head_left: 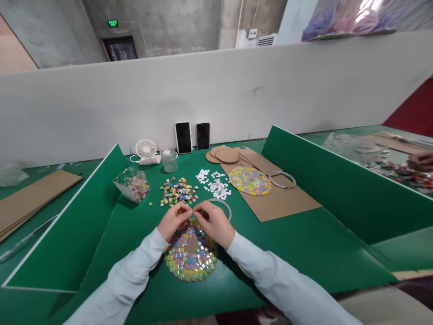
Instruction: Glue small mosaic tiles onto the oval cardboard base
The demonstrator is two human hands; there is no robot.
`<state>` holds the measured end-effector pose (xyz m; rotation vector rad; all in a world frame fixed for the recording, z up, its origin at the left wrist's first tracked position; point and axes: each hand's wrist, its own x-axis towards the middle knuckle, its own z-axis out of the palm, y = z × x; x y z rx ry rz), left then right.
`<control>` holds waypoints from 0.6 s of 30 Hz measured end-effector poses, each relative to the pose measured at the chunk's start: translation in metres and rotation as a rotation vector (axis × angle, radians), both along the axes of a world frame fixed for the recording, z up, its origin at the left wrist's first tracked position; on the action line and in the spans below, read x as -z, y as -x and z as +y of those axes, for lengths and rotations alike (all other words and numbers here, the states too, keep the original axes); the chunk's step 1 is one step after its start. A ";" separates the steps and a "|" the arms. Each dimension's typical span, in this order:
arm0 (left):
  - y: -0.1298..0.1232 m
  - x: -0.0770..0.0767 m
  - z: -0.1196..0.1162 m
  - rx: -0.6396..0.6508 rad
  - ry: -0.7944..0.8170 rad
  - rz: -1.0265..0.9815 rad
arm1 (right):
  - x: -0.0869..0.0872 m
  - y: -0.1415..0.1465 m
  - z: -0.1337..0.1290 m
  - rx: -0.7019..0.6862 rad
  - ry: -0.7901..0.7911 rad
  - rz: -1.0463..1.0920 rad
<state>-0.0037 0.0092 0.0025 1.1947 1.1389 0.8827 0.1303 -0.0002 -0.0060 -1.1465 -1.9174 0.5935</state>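
Head view, hands (195, 218) above mosaic disc (191, 262), tile pile (178, 191) beyond

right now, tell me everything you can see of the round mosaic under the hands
The round mosaic lies flat on the green table. Shiny, mostly square tiles that look like glass cover it, largely yellow-green around the rim, with pink, purple and blue ones further in. Near the middle a brown patch, like cardboard, is bare. The left hand and right hand are over its far part, fingers close together, hiding some of it; whether they touch it is unclear.
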 end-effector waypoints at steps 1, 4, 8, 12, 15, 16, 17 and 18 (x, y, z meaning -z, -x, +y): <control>0.000 0.000 0.000 0.009 -0.002 0.004 | 0.000 0.000 0.000 0.005 0.008 0.003; 0.001 0.002 -0.001 0.024 -0.014 0.019 | -0.001 0.000 0.000 0.011 0.030 0.015; 0.002 0.001 -0.002 0.036 -0.050 0.064 | -0.002 0.001 0.001 0.013 0.059 0.028; 0.001 -0.002 -0.001 0.030 -0.111 0.103 | -0.002 0.001 0.001 0.008 0.074 0.053; 0.000 -0.004 -0.001 0.033 -0.156 0.121 | -0.002 0.001 0.001 0.008 0.074 0.060; 0.000 -0.005 -0.001 0.036 -0.170 0.127 | -0.002 0.001 0.001 0.007 0.077 0.060; 0.000 -0.005 -0.001 0.038 -0.182 0.134 | -0.003 0.001 0.001 0.005 0.081 0.062; 0.000 -0.005 -0.002 0.041 -0.194 0.140 | -0.003 0.001 0.001 0.003 0.087 0.064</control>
